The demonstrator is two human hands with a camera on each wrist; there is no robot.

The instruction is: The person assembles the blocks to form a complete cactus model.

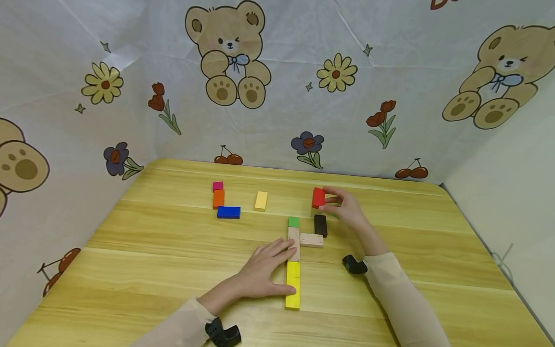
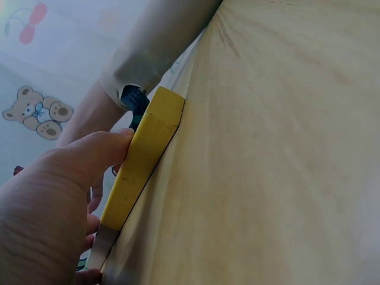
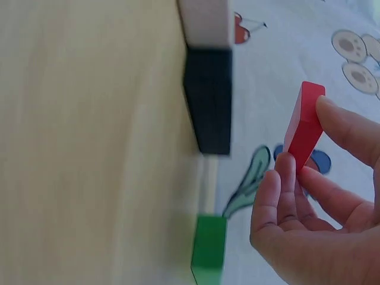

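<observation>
My right hand point(image 1: 345, 208) pinches a red block point(image 1: 318, 198) between thumb and fingers. The right wrist view shows this red block point(image 3: 305, 123) held above the table. Below it lies a black block point(image 1: 320, 225), touching the end of a pale wooden block point(image 1: 311, 240). My left hand point(image 1: 263, 270) rests with spread fingers along a straight row. Its thumb touches a long yellow block point(image 1: 292, 285), and its fingertips lie on another pale wooden block point(image 1: 294, 250). A small green block point(image 1: 294, 221) tops that row. Another green block point(image 3: 209, 243) is mostly hidden behind the right hand in the head view.
Farther back on the left are a pink block point(image 1: 218, 186), an orange block point(image 1: 218, 199) and a blue block point(image 1: 229, 212), close together. A light yellow block point(image 1: 260, 201) lies alone. The wooden table point(image 1: 173, 270) meets a bear-patterned cloth point(image 1: 277, 130) behind.
</observation>
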